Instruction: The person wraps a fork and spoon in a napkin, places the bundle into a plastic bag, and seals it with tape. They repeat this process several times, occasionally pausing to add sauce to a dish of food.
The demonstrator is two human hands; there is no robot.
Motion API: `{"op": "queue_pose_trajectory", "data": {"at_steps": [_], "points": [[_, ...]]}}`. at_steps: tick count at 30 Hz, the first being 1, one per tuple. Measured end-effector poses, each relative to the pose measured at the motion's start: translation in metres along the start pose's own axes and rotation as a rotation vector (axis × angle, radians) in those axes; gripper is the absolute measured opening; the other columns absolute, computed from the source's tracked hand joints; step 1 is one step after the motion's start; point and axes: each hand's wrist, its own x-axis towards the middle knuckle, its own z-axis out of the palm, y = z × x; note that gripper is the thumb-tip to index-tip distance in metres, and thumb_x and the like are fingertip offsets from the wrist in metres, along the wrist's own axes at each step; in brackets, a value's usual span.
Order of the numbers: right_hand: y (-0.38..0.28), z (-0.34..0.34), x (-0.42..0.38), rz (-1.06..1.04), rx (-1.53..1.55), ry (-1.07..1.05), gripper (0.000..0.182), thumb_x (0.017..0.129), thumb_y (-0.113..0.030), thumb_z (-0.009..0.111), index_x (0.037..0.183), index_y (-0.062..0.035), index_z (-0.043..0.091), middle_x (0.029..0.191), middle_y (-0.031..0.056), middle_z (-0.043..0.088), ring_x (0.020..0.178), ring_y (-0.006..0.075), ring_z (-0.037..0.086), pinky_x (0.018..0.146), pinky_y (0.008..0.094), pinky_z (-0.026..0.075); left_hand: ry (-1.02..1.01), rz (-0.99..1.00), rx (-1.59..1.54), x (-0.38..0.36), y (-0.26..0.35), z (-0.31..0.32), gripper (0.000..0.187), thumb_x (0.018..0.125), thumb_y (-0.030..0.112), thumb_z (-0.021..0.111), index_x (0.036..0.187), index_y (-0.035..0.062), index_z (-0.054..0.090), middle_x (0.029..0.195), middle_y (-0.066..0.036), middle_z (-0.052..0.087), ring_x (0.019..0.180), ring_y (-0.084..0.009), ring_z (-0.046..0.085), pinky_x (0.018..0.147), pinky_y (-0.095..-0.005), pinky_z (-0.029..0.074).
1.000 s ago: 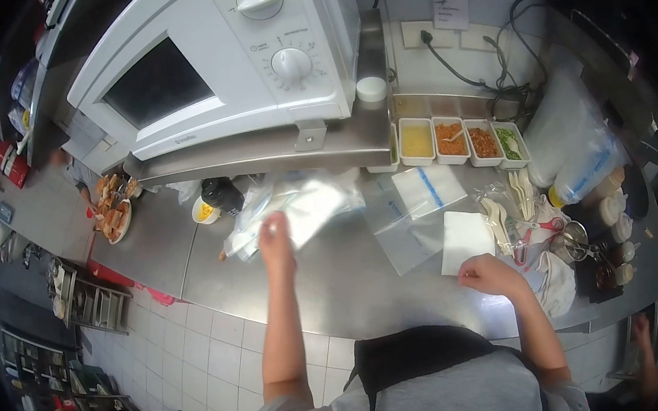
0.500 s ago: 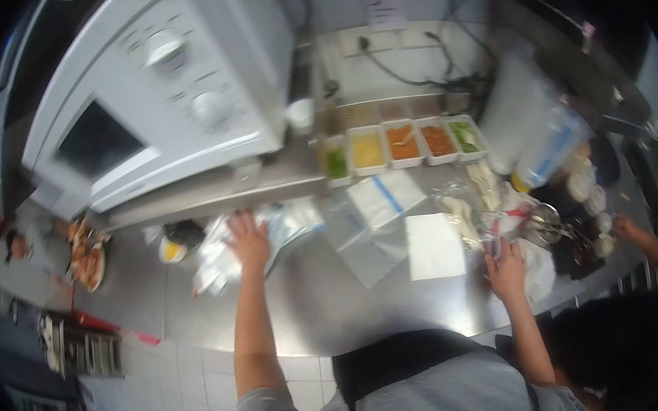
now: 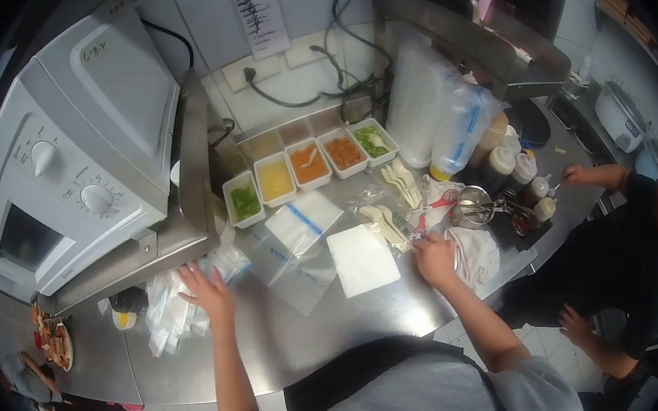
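My left hand [image 3: 208, 296] has its fingers spread and holds nothing, at the right edge of a pile of clear plastic packets [image 3: 170, 309]. My right hand [image 3: 434, 259] is closed, its fingers curled down beside a crumpled white cloth [image 3: 478, 255]; what they hold, if anything, is hidden. Just above it are red-handled scissors [image 3: 444, 200] and wrapped cream plastic spoons [image 3: 384, 226]. Between my hands lie a white paper sheet [image 3: 363, 260] and flat clear bags with a blue stripe [image 3: 304, 223].
Several food tubs [image 3: 308, 165] line the wall. A microwave [image 3: 75, 165] stands on a shelf at left. Squeeze bottles [image 3: 502, 160] and a metal cup [image 3: 473, 205] are at right. A co-worker in black [image 3: 600, 260] reaches over the counter's right end; another person [image 3: 24, 374] is far left.
The view has swung right, so the counter things appear further left. My left hand has lifted back off the packets towards their right edge. My right hand's fingers have curled in by the cloth.
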Motion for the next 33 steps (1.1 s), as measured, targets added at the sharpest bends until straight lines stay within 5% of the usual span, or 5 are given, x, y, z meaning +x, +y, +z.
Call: {"op": "queue_pose_trajectory", "data": {"at_steps": [8,12,17,24,33], "points": [[0.003,0.014,0.025,0.083,0.022,-0.128,0.012,0.072,-0.018,0.065,0.073,-0.0063,0.066,0.088,0.0104,0.058,0.084,0.0273,0.057,0.074,0.0416,0.038,-0.290,0.466,-0.562,-0.061,0.166,-0.020,0.029,0.078,0.009,0.058,0.107,0.0116,0.060,0.131,-0.009,0.046,0.126,-0.0307,0.038,0.102,-0.0633,0.005],[0.010,-0.030,0.020,0.090,0.070,-0.172,0.015,0.070,-0.018,0.067,0.065,-0.0049,0.063,0.087,0.0120,0.058,0.081,0.0300,0.058,0.073,0.0433,0.042,-0.440,0.696,-0.904,-0.064,0.248,-0.008,0.026,0.076,-0.002,0.054,0.099,0.0059,0.062,0.110,-0.011,0.058,0.102,-0.0295,0.056,0.087,-0.0437,0.043],[0.076,-0.065,-0.008,0.043,0.184,-0.346,0.020,0.069,-0.020,0.069,0.073,-0.0025,0.061,0.075,0.0141,0.061,0.068,0.0299,0.060,0.060,0.0396,0.045,-0.692,0.858,-0.839,-0.078,0.343,0.051,0.021,0.079,-0.002,0.051,0.098,-0.0020,0.056,0.098,-0.017,0.058,0.086,-0.0366,0.060,0.074,-0.0397,0.050],[0.117,-0.100,-0.053,0.179,0.292,-0.523,0.031,0.070,-0.010,0.062,0.100,-0.0027,0.057,0.076,0.0189,0.062,0.075,0.0366,0.061,0.067,0.0417,0.048,-0.487,0.495,-0.228,-0.101,0.405,0.154,0.021,0.085,0.006,0.046,0.102,-0.0038,0.052,0.097,-0.021,0.058,0.087,-0.0317,0.063,0.074,-0.0375,0.053],[0.147,-0.088,-0.046,0.261,0.648,-0.713,0.025,0.079,-0.007,0.056,0.104,-0.0047,0.054,0.079,0.0189,0.064,0.077,0.0332,0.063,0.068,0.0401,0.048,-0.666,0.113,-0.425,-0.081,0.417,0.127,0.019,0.074,0.002,0.058,0.092,-0.0042,0.060,0.090,-0.024,0.062,0.091,-0.0353,0.061,0.073,-0.0371,0.052]]}}
